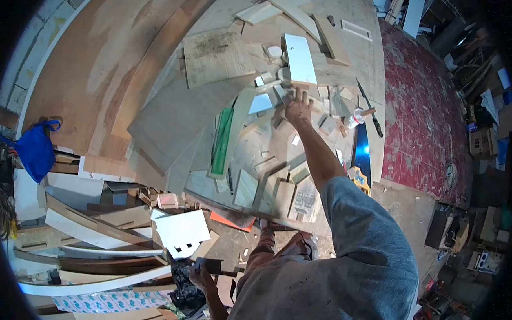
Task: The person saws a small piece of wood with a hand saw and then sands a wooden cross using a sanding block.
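My right hand [299, 109] reaches across the workbench [285, 139], fingers apart over small wooden offcuts. Just beyond its fingertips lies a white board [299, 59], and a small pale block [281, 94] is beside the fingers. Whether the fingertips touch any piece is hard to see. Low on the left, away from the bench, my left hand [203, 278] is closed around a dark flat piece [215, 266], whose kind I cannot make out. Below the bench edge, near that hand, is a white panel [181, 229] with small square holes.
A handsaw [361, 155] and a clear bottle [356, 118] lie on the bench's right side. A green strip [221, 141] and a plywood sheet [181, 123] are left of my right hand. Curved boards [105, 265] are stacked at lower left. A blue bag [37, 151] hangs farther left.
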A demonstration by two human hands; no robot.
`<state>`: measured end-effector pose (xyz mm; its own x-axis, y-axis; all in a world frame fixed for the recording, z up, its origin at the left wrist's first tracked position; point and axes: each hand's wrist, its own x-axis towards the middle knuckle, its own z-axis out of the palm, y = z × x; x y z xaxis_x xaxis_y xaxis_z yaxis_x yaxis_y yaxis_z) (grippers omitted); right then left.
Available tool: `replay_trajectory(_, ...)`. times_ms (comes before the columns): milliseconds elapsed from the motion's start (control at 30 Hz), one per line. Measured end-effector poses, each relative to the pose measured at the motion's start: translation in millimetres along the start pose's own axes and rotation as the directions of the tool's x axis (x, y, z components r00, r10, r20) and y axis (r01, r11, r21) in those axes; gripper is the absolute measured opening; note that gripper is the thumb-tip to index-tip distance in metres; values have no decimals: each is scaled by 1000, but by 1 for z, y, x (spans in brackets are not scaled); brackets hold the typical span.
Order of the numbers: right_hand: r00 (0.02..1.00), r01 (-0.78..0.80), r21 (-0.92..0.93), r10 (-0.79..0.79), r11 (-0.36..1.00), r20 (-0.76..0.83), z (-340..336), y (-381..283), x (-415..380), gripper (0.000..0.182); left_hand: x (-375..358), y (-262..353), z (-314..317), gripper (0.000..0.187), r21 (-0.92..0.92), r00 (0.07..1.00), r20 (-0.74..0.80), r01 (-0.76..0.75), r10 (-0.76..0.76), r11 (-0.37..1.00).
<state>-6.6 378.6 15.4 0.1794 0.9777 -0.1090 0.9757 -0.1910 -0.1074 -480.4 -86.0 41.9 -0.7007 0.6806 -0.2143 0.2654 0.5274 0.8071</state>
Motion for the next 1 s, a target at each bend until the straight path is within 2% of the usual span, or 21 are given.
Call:
replay_trajectory(33,987,-48,-10,46,999,-155,11,6,2,57,0,8,2,22,-18,1000,3,0,0,1000)
replay_trajectory(67,949,-97,-11,89,995,-303,16,11,4,47,8,-9,1,22,-42,989,35,-141,142,989)
replay_trajectory(100,944,-96,-12,87,995,-318,12,13,7,47,8,9,9,22,33,998,-8,-58,58,998)
replay_trajectory(167,969,-127,47,134,991,-209,5,19,14,34,21,10,24,21,31,995,-27,-94,95,995)
replay_trajectory(233,982,52,184,-16,982,-190,17,21,29,25,35,26,34,19,57,988,27,-152,151,987)
replay_trajectory(267,998,-15,157,24,988,-55,23,15,35,29,42,35,37,17,94,977,84,-205,198,974)
replay_trajectory(300,996,-87,142,90,986,-14,7,1,24,35,44,49,41,17,93,973,103,-219,209,971)
replay_trajectory(333,974,-156,78,167,985,-155,22,-8,23,37,46,67,48,16,119,972,92,-224,214,967)
replay_trajectory(400,979,-148,100,160,984,-128,59,-8,34,38,47,78,54,12,90,965,82,-256,249,962)
replay_trajectory(433,993,-115,132,118,985,-16,50,-16,31,35,48,81,55,12,94,962,92,-267,259,959)
replay_trajectory(533,987,-39,234,74,971,-140,53,-18,16,31,46,80,53,12,131,953,96,-299,288,945)
replay_trajectory(600,871,-70,294,202,953,-448,66,0,18,32,47,71,45,19,232,960,148,-267,237,935)
replay_trajectory(667,838,-160,440,357,884,-412,30,37,1,32,43,61,43,21,214,967,115,-246,226,945)
replay_trajectory(700,797,-242,665,536,706,-280,56,71,22,35,41,54,41,22,195,975,74,-221,210,956)
replay_trajectory(733,821,-312,436,471,844,-324,21,79,3,33,43,45,34,24,264,978,98,-204,185,943)
replay_trajectory(767,776,-343,394,494,853,-393,28,97,9,31,38,47,33,24,268,978,99,-202,182,942)
replay_trajectory(800,798,-424,381,538,822,-272,27,114,16,39,31,53,32,24,283,980,107,-192,168,940)
replay_trajectory(833,899,-415,58,419,908,-131,28,130,26,48,25,58,32,25,298,982,112,-180,153,937)
replay_trajectory(900,819,-515,412,574,752,-24,25,143,29,53,14,63,41,19,248,973,89,-228,212,941)
replay_trajectory(967,865,-467,374,502,802,3,18,149,29,46,-1,77,47,14,202,961,63,-277,270,939)
replay_trajectory(1000,904,-411,336,427,848,27,18,150,31,39,-18,113,57,15,151,986,89,-156,144,976)
